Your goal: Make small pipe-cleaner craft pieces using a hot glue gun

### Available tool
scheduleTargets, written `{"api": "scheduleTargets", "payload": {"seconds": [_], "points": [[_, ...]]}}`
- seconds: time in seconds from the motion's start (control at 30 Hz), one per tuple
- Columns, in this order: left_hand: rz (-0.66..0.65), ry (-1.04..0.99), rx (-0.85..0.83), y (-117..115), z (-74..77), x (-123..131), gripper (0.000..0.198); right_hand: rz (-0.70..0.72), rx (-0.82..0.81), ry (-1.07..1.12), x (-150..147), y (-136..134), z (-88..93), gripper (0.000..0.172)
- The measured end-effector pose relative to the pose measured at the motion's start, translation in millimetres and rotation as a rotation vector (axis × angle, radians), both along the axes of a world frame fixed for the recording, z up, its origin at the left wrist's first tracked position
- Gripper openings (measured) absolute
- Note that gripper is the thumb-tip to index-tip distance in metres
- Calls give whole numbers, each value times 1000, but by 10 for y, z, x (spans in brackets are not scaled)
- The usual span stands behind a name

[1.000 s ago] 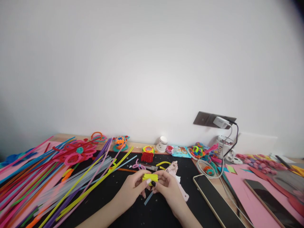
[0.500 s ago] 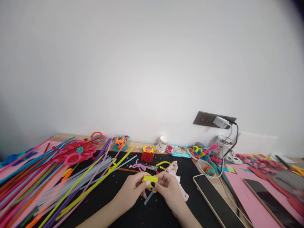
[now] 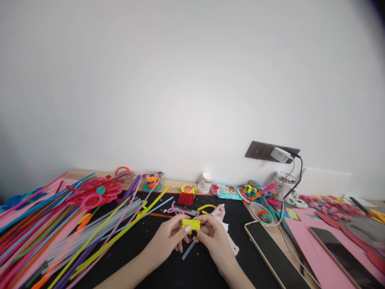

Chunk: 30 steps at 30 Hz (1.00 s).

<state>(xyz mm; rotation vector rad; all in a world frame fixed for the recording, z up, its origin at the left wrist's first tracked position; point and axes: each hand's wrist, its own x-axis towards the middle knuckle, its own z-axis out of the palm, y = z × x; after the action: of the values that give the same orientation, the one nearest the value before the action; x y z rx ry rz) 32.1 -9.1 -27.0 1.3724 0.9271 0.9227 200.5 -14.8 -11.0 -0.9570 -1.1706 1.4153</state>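
Between both hands is a small bundle of yellow pipe cleaner [image 3: 191, 225], folded side by side into a block. My left hand [image 3: 171, 235] pinches its left end, thumb on the near face. My right hand [image 3: 212, 237] grips the right end, with its dark-nailed thumb at the lower edge. Below the fingers a clear glue stick [image 3: 188, 251] lies on the black mat [image 3: 144, 257]. Just beyond the hands are a purple pipe-cleaner bow [image 3: 175, 209] and a curved yellow piece [image 3: 207, 208]. A pale pink glue gun [image 3: 231, 243] lies beside my right hand, partly hidden by it.
Many coloured pipe cleaners [image 3: 39, 237] spread across the left side. Along the back stand a paper cup [image 3: 205, 182], small pipe-cleaner figures [image 3: 152, 181] and a mug [image 3: 284, 186]. A phone [image 3: 275, 255], a cable [image 3: 288, 237] and pink paper [image 3: 313, 245] lie at right.
The yellow bundle has been turned so more of its broad face shows. Both hands have shifted their fingers slightly around it; the things on the table have stayed put.
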Motion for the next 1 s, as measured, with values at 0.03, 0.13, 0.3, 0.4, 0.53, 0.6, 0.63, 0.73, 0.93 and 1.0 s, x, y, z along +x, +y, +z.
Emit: {"api": "scheduleTargets", "payload": {"seconds": [0.03, 0.13, 0.3, 0.4, 0.53, 0.6, 0.63, 0.73, 0.93, 1.0], "points": [[-7, 2, 0, 2, -5, 0, 42, -1, 5, 0, 2, 0, 0, 26], [-10, -7, 21, -6, 4, 1, 40, 9, 19, 17, 7, -2, -10, 26], [-16, -13, 51, -30, 54, 3, 35, 13, 29, 29, 6, -8, -22, 23], [-19, 5, 65, -42, 83, 2, 32, -8, 25, 0, -6, -17, 3, 23], [-20, 40, 85, -63, 109, -3, 27, -34, 3, -34, -22, -38, 50, 22], [-21, 57, 95, -74, 117, -7, 26, -37, -4, -42, -24, -51, 59, 20], [-20, 65, 100, -78, 120, -9, 26, -35, -5, -44, -23, -55, 59, 20], [-19, 64, 105, -77, 112, -11, 25, -35, 1, -39, -19, -56, 40, 19], [-16, -36, 37, -13, -7, 6, 35, -43, 40, -13, -7, -20, 2, 26], [-19, -64, 7, 0, -43, 11, 42, -38, 52, -14, -5, -15, 0, 29]]}}
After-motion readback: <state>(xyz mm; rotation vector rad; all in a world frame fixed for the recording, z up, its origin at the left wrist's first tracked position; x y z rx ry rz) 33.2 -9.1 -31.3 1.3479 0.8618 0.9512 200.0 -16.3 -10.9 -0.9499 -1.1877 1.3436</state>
